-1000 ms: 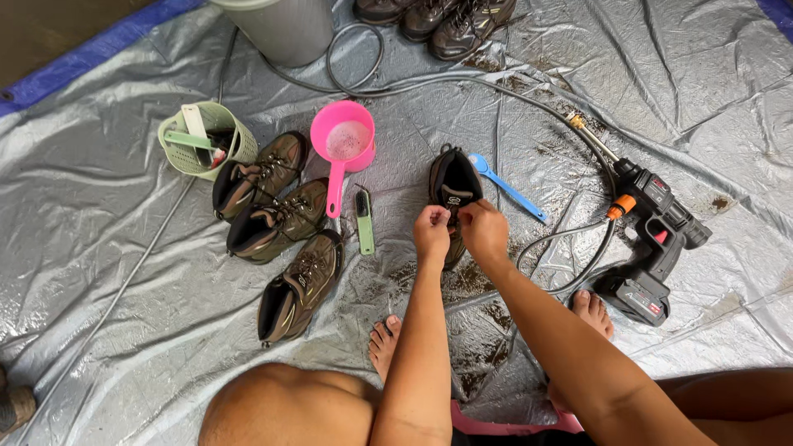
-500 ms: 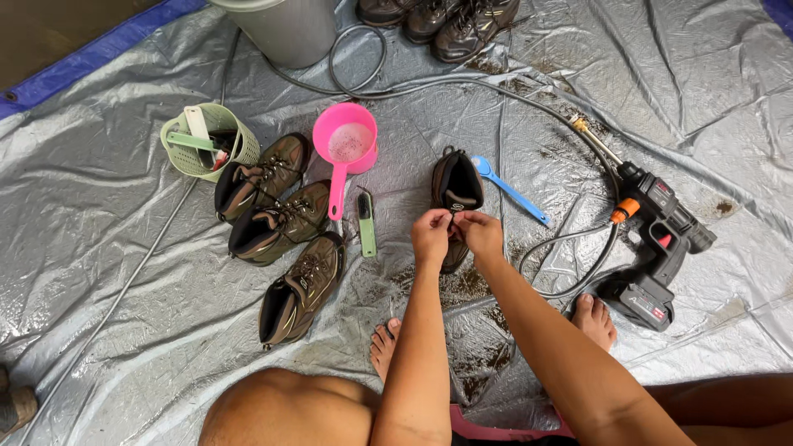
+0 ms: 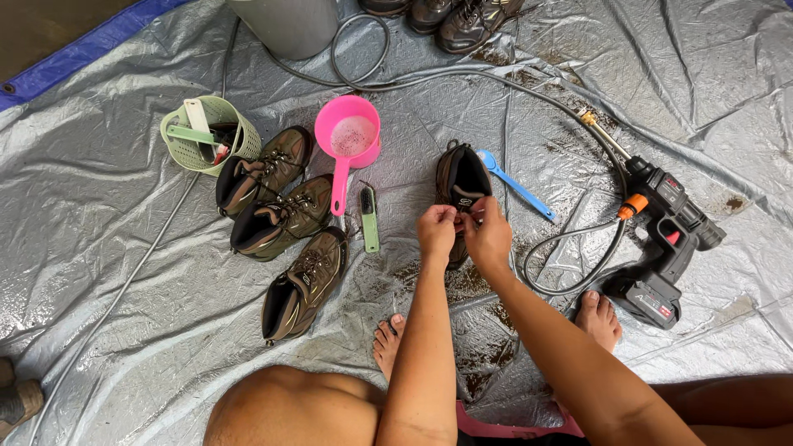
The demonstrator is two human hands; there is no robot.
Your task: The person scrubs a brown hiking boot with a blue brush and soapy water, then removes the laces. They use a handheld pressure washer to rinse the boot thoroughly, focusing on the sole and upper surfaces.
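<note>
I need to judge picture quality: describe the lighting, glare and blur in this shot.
Head view: soft, even daylight, only faint shadows; pale sheen on the creased silver tarp; sharp throughout, the brown boot under the left hand and right hand crisp; the knee at the bottom edge slightly soft.

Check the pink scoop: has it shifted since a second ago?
No. The pink scoop keeps its place against the green basket and the green brush: bowl level with the basket, handle tip beside the brush top. Only the camera drifted slightly.
</note>
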